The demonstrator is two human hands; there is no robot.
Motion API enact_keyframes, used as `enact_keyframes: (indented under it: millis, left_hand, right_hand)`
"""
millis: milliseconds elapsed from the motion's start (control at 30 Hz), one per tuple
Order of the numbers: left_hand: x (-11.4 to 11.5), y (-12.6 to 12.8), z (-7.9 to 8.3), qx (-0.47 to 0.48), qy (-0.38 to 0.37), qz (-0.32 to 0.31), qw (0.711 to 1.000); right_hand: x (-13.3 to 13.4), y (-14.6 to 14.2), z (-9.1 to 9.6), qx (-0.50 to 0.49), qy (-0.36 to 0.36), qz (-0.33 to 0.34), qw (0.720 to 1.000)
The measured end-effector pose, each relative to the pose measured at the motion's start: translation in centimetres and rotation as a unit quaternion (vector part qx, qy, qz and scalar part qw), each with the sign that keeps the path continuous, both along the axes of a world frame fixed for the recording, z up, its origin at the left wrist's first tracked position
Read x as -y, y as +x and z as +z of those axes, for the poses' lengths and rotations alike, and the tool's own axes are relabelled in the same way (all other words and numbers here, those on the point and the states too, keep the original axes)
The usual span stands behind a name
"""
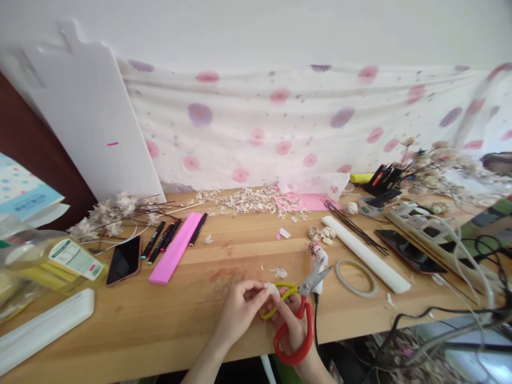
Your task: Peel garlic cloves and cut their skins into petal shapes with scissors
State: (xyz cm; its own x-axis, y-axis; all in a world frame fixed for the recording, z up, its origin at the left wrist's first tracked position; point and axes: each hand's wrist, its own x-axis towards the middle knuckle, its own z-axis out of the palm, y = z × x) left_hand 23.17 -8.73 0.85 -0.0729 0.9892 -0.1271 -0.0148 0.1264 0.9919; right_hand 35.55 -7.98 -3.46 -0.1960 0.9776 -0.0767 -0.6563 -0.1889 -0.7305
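Observation:
Near the table's front edge, my left hand (243, 306) has its fingertips pinched on a small whitish petal-like piece (272, 289). My right hand (295, 322) is closed around a pair of scissors (306, 290) with one yellow and one red handle. Its thumb also reaches the whitish piece from the right. The scissor blades point up and to the right, slightly apart and away from the piece. Just behind the blades lies a white tool with a black cord (319, 282), partly covered by them. Small pale scraps (279, 272) lie beyond my fingers.
A tape ring (355, 278), a white paper roll (366, 255) and dark thin sticks (354, 226) lie to the right. Pink folded paper (176, 248), markers (154, 240) and a phone (124, 259) lie left. Pale shavings (256, 200) heap at the back; cables (424, 312) cross the right edge.

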Motion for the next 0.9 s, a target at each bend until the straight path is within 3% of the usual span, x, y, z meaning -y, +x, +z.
enact_keyframes:
  millis: [533,900]
  left_hand:
    - [0.3,-0.6,0.9,-0.027,-0.018,-0.009,0.999]
    - [1.1,-0.5,0.8,-0.044,0.019,0.009,0.999]
  right_hand:
    - [0.1,0.3,-0.6,0.042,0.036,0.005,0.998]
    - [0.1,0.4,-0.9,0.044,0.007,-0.004,0.999]
